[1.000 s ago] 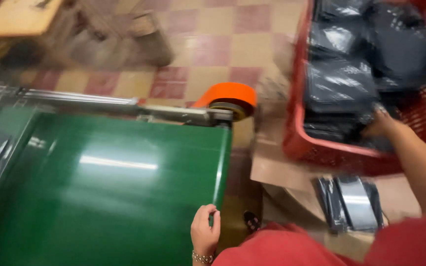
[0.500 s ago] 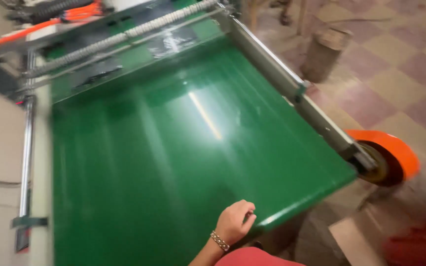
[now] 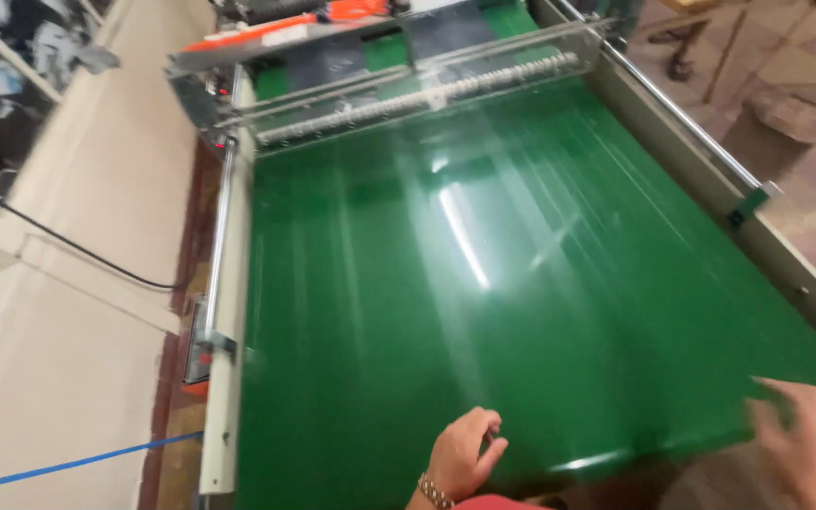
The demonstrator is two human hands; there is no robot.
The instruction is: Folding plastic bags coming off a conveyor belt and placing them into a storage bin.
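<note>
At six o'clock, the left hand point(image 3: 460, 453) rests curled, fingers together, on the green belt's point(image 3: 521, 283) near edge. Blurred right hand point(image 3: 809, 444), fingers apart, hovers at four o'clock; either could get dragged toward the roller point(image 3: 417, 94).

Glossy, smooth green conveyor belt point(image 3: 521, 283) with bright glare streaks; matt pale painted metal side rails point(image 3: 226, 378); shiny metal roller bar point(image 3: 417, 94); metal-link bracelet point(image 3: 434, 491) on wrist.
</note>
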